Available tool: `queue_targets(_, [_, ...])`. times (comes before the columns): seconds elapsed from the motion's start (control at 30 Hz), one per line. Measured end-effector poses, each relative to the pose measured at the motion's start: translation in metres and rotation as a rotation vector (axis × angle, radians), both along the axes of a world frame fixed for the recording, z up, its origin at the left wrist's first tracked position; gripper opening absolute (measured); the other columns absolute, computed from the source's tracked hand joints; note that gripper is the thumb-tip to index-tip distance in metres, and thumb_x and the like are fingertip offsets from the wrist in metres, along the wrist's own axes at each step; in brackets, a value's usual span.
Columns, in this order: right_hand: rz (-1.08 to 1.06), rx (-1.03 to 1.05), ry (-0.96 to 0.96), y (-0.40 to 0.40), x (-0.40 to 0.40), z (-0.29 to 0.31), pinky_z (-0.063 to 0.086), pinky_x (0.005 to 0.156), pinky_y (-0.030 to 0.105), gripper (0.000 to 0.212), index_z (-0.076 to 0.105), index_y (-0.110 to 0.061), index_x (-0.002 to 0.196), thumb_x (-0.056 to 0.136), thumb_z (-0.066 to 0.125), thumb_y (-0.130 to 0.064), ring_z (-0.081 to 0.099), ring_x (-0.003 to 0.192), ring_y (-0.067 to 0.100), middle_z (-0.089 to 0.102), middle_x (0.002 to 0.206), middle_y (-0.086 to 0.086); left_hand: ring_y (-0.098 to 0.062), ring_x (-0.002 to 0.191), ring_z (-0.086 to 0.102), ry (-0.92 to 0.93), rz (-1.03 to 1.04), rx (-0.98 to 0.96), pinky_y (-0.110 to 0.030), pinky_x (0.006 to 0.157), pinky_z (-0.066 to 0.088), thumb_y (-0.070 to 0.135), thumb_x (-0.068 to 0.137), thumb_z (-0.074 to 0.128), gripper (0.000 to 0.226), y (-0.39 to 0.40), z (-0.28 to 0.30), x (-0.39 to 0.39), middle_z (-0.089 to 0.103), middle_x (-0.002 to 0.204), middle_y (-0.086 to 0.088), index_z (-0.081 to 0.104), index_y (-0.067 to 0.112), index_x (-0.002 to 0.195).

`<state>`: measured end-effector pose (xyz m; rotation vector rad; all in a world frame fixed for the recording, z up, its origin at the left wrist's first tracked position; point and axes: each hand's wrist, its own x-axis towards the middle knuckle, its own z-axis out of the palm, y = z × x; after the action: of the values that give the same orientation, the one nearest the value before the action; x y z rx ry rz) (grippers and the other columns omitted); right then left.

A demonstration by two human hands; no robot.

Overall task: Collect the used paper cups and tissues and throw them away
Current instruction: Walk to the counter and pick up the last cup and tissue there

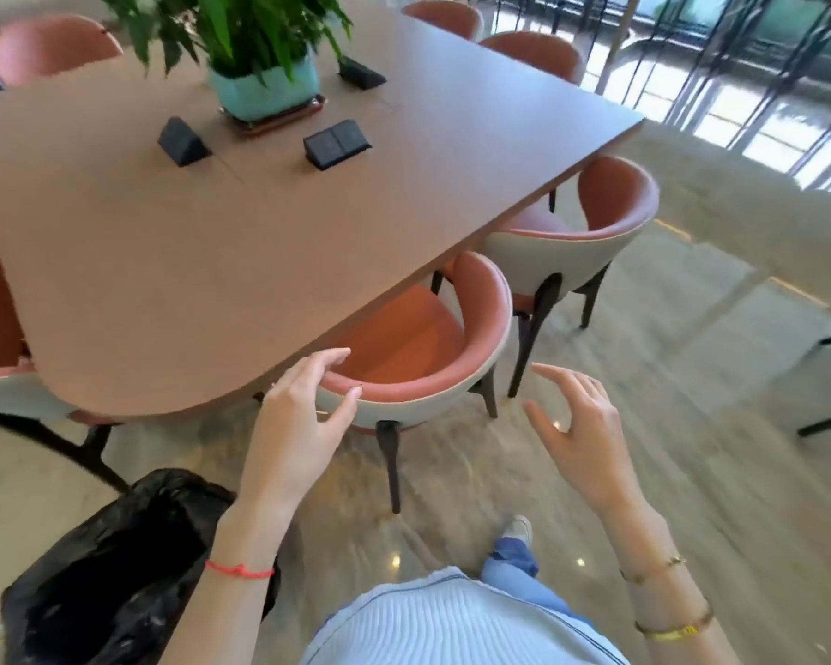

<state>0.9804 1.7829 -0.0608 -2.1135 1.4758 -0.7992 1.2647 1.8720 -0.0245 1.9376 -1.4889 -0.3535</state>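
Black and crinkled, the plastic bin bag point(116, 563) sits on the floor just beside the rounded near end of the long brown wooden table point(202, 261), and it is the only one of the task's things to be found: no paper cups or tissues show anywhere on that table. The person's left hand point(298, 419) hangs above the table's near corner, fingers loosely spread and holding nothing; the right hand point(581, 424) hovers further from the table, over the floor, equally spread and bare. Judging by this, the collecting looks done or nearly so, and the sensible step is a check of the seats tucked under the table, such as the salmon-pink upholstered chair point(433, 367). No brand, label or writing can be read.
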Motion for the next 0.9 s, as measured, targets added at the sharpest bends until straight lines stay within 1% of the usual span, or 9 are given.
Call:
queue_targets(0.1, [-0.108,-0.009,-0.007,-0.030,-0.063,0.005,0.027,0.093,0.008,0.039,0.060,-0.018,0.122,0.085,0.070,-0.023,0.051,0.115,0.017,0.062,0.113,-0.004,-0.001,0.114,0.055,-0.013,-0.104,-0.017,-0.017,0.095,0.044,0.030,0.087,0.069,0.044,-0.067,0.002,-0.053,0.060,0.125,0.015,0.056,0.028,0.129])
queue_targets(0.2, [-0.209,-0.013,0.008,-0.062,-0.129,0.010,0.029,0.093,0.011,0.039,0.061,-0.018,0.122,0.085,0.071,-0.022,0.051,0.115,0.017,0.063,0.114,-0.003,-0.003,0.111,0.057,0.001,-0.204,-0.041,-0.020,0.098,0.043,0.027,0.086,0.070,0.041,-0.133,0.003,-0.110,0.063,0.119,0.014,0.059,0.025,0.125])
queue_targets(0.3, [-0.311,-0.020,0.026,-0.092,-0.191,0.013,0.029,0.093,0.011,0.039,0.062,-0.016,0.121,0.084,0.073,-0.020,0.053,0.113,0.019,0.064,0.112,0.000,-0.004,0.110,0.058,0.010,-0.288,-0.030,-0.019,0.098,0.043,0.031,0.086,0.069,0.040,-0.191,0.004,-0.168,0.064,0.120,0.012,0.058,0.027,0.125])
queue_targets(0.43, [-0.392,-0.023,0.034,-0.122,-0.244,0.018,0.027,0.094,0.006,0.038,0.063,-0.014,0.120,0.083,0.073,-0.018,0.053,0.112,0.018,0.065,0.112,0.001,-0.003,0.106,0.057,0.032,-0.363,-0.035,-0.006,0.094,0.034,0.029,0.086,0.070,0.039,-0.246,0.005,-0.219,0.063,0.117,0.013,0.059,0.028,0.123])
queue_targets(0.57, [-0.488,-0.005,0.024,-0.159,-0.287,0.015,0.030,0.094,0.013,0.036,0.064,-0.011,0.118,0.083,0.073,-0.018,0.055,0.111,0.022,0.066,0.111,0.004,0.000,0.109,0.056,0.037,-0.448,-0.015,0.000,0.094,0.030,0.024,0.085,0.072,0.041,-0.307,0.004,-0.266,0.062,0.117,0.014,0.060,0.024,0.124])
queue_targets(0.67, [-0.551,0.001,0.016,-0.192,-0.316,0.008,0.030,0.094,0.013,0.036,0.064,-0.010,0.116,0.082,0.074,-0.016,0.056,0.110,0.022,0.066,0.111,0.004,0.004,0.110,0.053,0.026,-0.507,-0.017,-0.003,0.097,0.031,0.023,0.085,0.071,0.042,-0.359,-0.006,-0.296,0.059,0.118,0.018,0.060,0.023,0.125])
queue_targets(0.73, [-0.576,0.012,0.018,-0.221,-0.335,0.002,0.030,0.094,0.013,0.036,0.064,-0.011,0.117,0.082,0.074,-0.015,0.056,0.110,0.022,0.066,0.111,0.004,0.005,0.108,0.053,0.027,-0.534,-0.025,-0.004,0.096,0.033,0.022,0.084,0.072,0.041,-0.398,-0.013,-0.318,0.061,0.117,0.017,0.060,0.023,0.124])
queue_targets(0.8, [-0.593,0.031,0.017,-0.258,-0.356,-0.002,0.030,0.095,0.014,0.036,0.064,-0.011,0.117,0.083,0.073,-0.015,0.055,0.112,0.021,0.065,0.112,0.003,0.001,0.108,0.056,0.026,-0.565,-0.024,-0.012,0.096,0.039,0.022,0.084,0.072,0.041,-0.443,-0.018,-0.342,0.063,0.116,0.015,0.060,0.023,0.124])
queue_targets(0.9, [-0.625,0.030,-0.007,-0.325,-0.385,0.000,0.031,0.095,0.016,0.035,0.064,-0.012,0.117,0.083,0.073,-0.015,0.055,0.112,0.021,0.065,0.112,0.002,0.001,0.104,0.057,0.037,-0.590,-0.033,-0.008,0.091,0.038,0.022,0.084,0.072,0.040,-0.513,-0.017,-0.378,0.064,0.113,0.014,0.061,0.021,0.123])
